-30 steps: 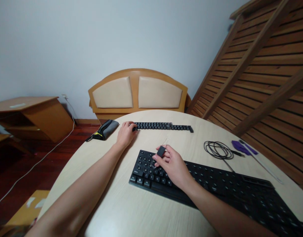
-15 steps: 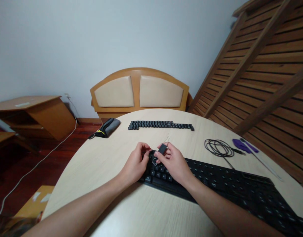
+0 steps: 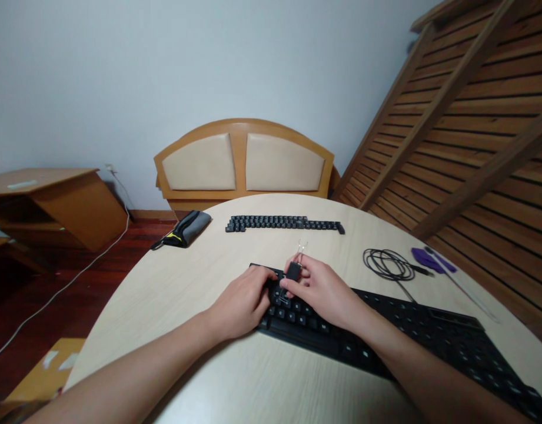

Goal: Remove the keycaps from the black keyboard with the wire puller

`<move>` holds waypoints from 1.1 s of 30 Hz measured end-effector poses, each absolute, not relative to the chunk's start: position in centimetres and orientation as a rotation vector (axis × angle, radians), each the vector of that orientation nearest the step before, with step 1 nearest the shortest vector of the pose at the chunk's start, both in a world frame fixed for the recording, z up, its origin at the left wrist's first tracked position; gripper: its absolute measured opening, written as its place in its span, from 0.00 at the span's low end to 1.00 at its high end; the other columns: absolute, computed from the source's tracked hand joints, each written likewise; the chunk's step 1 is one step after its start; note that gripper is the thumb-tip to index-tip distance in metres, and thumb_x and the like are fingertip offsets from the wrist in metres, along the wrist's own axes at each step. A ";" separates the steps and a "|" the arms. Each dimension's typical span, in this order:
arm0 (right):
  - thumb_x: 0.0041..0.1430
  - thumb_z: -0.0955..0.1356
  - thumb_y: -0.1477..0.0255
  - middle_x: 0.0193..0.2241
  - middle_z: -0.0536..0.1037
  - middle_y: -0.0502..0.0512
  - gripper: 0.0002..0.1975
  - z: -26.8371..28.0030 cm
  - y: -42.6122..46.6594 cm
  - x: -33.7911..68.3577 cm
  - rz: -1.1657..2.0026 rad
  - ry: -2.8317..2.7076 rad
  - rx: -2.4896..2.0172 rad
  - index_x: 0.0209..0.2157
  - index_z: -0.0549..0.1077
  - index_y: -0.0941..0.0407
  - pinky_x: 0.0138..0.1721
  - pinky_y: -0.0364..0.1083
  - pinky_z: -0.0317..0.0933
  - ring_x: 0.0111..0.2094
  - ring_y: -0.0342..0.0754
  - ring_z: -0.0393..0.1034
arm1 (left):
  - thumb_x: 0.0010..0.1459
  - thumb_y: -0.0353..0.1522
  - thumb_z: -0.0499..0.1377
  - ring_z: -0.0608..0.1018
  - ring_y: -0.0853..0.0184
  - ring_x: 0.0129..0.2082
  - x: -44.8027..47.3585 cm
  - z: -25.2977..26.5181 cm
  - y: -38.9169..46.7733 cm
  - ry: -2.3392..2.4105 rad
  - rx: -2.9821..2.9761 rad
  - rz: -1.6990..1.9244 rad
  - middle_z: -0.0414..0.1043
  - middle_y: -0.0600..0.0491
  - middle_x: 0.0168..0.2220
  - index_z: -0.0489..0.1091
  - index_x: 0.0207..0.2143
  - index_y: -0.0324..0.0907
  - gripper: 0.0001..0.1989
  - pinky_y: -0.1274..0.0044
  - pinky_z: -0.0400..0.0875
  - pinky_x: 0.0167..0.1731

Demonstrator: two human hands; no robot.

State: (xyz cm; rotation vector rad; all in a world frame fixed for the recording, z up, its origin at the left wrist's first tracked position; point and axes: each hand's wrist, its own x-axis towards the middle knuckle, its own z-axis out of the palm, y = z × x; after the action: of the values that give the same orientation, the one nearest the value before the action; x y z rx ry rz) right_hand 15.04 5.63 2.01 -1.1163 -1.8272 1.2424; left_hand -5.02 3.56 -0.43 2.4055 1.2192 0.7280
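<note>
A black keyboard (image 3: 306,333) lies slantwise on the table, many of its keycaps gone and several still in place near its left end. My right hand (image 3: 317,288) is closed around a keycap puller (image 3: 293,271), a small black block with thin wires at both ends. One pair of wires sticks up and away; the other end points down at the keys. My left hand (image 3: 244,297) grips the keyboard's left end, fingers curled over its top. The fingertips are partly hidden.
Removed black keycaps (image 3: 275,222) stand in rows at the back of the round table (image 3: 200,377). A dark pouch (image 3: 186,228) lies at left. On the right are a coiled cable (image 3: 388,265), a purple cloth (image 3: 429,259) and a thin brush-like stick (image 3: 467,288).
My left hand has shifted from a pinch near the puller to a flatter hold over the keyboard's left end. The puller has turned more upright in my right hand. The view swung slightly right.
</note>
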 end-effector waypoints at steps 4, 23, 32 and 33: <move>0.57 0.70 0.68 0.31 0.75 0.50 0.08 1.2 5.6 14.4 1.157 -1.812 -1.042 0.36 0.69 0.55 0.34 0.45 0.67 0.31 0.46 0.73 | 0.59 0.23 0.49 0.72 0.59 0.43 -5.2 -0.5 3.8 1.204 2.390 0.756 0.70 0.47 0.41 0.64 0.46 0.43 0.13 0.66 0.69 0.44; 0.57 0.70 0.66 0.30 0.74 0.49 0.08 -0.4 5.6 14.3 1.212 -1.635 -1.015 0.36 0.70 0.55 0.34 0.44 0.69 0.30 0.46 0.75 | 0.57 0.25 0.54 0.71 0.58 0.45 -5.2 0.0 3.8 1.139 2.388 0.735 0.71 0.49 0.43 0.63 0.39 0.44 0.08 0.65 0.68 0.47; 0.55 0.71 0.65 0.31 0.75 0.49 0.09 -0.2 5.4 14.1 1.227 -1.598 -1.017 0.35 0.71 0.55 0.36 0.45 0.70 0.32 0.46 0.75 | 0.56 0.28 0.57 0.71 0.57 0.44 -5.2 0.0 3.8 1.134 2.396 0.731 0.71 0.49 0.43 0.63 0.38 0.45 0.07 0.64 0.68 0.46; 0.56 0.71 0.66 0.31 0.76 0.49 0.08 -0.2 5.4 14.1 1.218 -1.614 -1.016 0.35 0.72 0.54 0.37 0.45 0.69 0.32 0.47 0.75 | 0.56 0.28 0.57 0.71 0.57 0.45 -5.2 0.0 3.8 1.132 2.399 0.729 0.71 0.49 0.43 0.63 0.38 0.44 0.07 0.64 0.68 0.46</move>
State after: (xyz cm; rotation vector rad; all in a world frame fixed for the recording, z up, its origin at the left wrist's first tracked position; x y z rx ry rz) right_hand 14.12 5.37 -0.25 -1.0160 -1.6141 1.2184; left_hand -5.15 3.83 0.04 2.3993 1.1321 0.7290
